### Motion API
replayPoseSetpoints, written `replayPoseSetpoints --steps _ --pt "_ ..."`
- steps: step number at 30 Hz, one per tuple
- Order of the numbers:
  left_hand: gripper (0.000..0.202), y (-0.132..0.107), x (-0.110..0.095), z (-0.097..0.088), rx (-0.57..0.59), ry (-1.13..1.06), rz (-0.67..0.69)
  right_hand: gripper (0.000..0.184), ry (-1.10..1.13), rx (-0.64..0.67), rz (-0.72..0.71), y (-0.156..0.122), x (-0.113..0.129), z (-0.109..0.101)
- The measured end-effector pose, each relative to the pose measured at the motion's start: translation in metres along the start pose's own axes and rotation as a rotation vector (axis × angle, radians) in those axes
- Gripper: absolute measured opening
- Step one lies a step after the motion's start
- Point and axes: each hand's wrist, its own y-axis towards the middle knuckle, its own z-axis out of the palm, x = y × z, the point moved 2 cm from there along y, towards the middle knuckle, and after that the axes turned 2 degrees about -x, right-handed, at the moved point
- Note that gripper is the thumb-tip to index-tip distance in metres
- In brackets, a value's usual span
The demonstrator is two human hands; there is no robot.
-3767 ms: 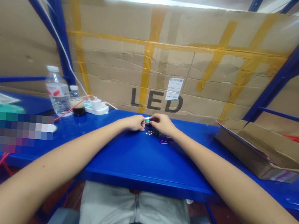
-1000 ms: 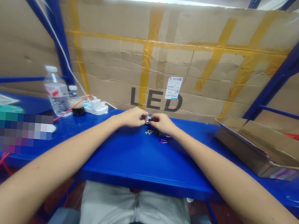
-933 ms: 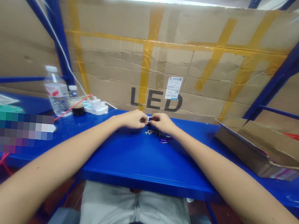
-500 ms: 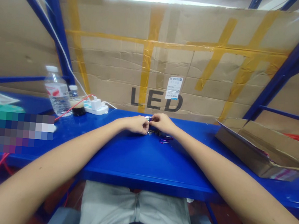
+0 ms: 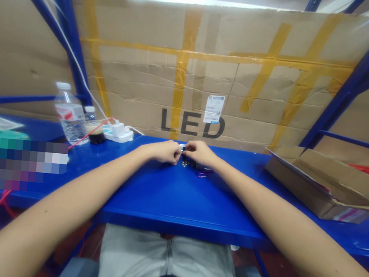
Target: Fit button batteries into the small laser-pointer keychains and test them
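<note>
My left hand (image 5: 169,152) is closed, its fingers curled at the middle of the blue table (image 5: 179,198). Close beside it, my right hand (image 5: 200,153) is pinched, fingertips pointing left. Whatever either hand holds is too small and too hidden to name. Small shiny metal pieces (image 5: 185,163) lie on the tabletop below the fingertips, partly covered by my right hand. A purple loop that looks like a carabiner (image 5: 202,175) rests just under my right wrist. Behind the fingertips a small silvery thing (image 5: 181,146) shows in the gap between the hands.
An open cardboard box (image 5: 315,189) stands at the right. On the left are a water bottle (image 5: 70,117), a smaller bottle with dark liquid (image 5: 96,133) and a white power strip (image 5: 120,133) with a red cable. A large cardboard sheet (image 5: 138,78) closes off the back.
My left hand has shifted slightly left, widening the gap between the hands a little. My right hand stays nearly in place, still pinched.
</note>
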Motion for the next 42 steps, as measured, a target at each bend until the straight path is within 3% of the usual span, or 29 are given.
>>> replayPoseSetpoints --steps 8,13,23,38,42 --pt "0.009 0.0 0.006 -0.016 -0.345 -0.048 -0.004 0.005 0.003 0.008 0.003 -0.001 0.001 -0.001" --pt "0.011 0.003 0.004 -0.014 -0.435 -0.117 0.088 0.008 0.08 0.03 -0.023 0.001 -0.002 0.002" --pt "0.009 0.007 0.004 -0.008 -0.423 -0.007 0.2 0.019 0.255 0.077 -0.043 0.001 -0.007 0.006" --pt "0.016 0.007 0.008 -0.007 -0.402 -0.112 0.172 0.014 0.283 0.082 -0.003 0.002 -0.008 0.006" --pt "0.01 0.003 0.005 -0.01 -0.434 -0.117 0.158 0.011 0.297 0.072 0.036 0.002 -0.006 0.004"
